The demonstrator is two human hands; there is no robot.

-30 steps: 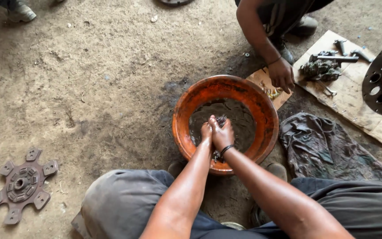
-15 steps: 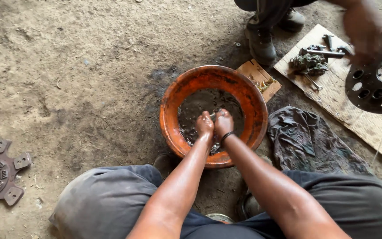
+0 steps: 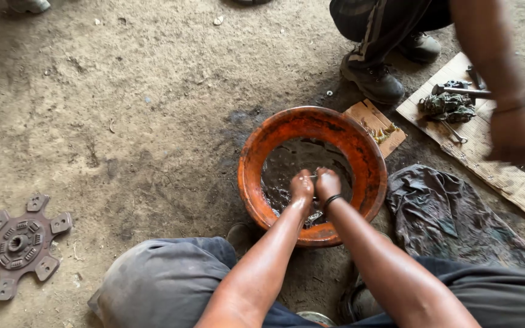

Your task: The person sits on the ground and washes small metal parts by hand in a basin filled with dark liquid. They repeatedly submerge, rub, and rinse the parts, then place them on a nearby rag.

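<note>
one orange basin on dirt floor, dark liquid inside; left hand and right hand fisted together over it, pinching one small metal part | one clutch disc far left; one dark rag right; one cardboard sheet with tools; co-worker's hand above it

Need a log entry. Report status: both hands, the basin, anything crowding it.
Left hand and right hand together, fists closed, contents hidden. Both inside round orange basin over dark liquid. Dark rag beside basin; nothing blocking.
</note>
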